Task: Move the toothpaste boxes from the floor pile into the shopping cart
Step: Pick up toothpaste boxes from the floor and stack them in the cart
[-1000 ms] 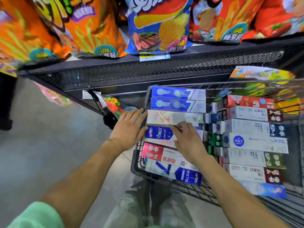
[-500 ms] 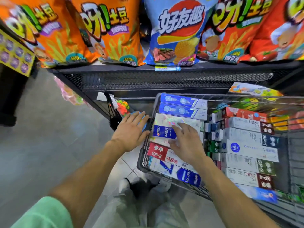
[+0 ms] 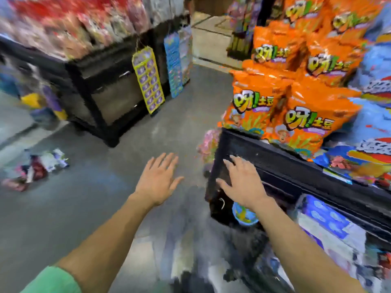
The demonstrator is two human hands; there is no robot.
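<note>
Both hands are empty and spread wide in the middle of the frame: the left hand [image 3: 157,178] hangs palm-down over bare grey floor, fingers straight and fanned, and the right hand [image 3: 243,182] is likewise flat and fanned, in front of the black edge of the snack shelf [image 3: 296,166] — whether it touches that edge cannot be told through the blur. With nothing held and the view swung away from the load, the step in hand looks like the trip out for another batch, not a placing. The floor pile [image 3: 35,169] of toothpaste boxes lies at the left edge of the frame, well apart from both hands, a smeared heap of white, dark red and purple cartons whose number cannot be counted. The next move, as I judge it, calls for carrying the hands across to that heap, bending low and closing on boxes that lie at odd angles; long thin cartons should stack flat against each other if gathered lengthwise. The shopping cart [image 3: 264,269] sits at the lower right corner, only partly in view, and holds toothpaste boxes already — blue-and-white cartons [image 3: 325,220] lie flat on top. The shelf above it carries orange chip bags [image 3: 304,123] at the upper right, and a second black shelving unit [image 3: 101,85] stands at the upper left.
</note>
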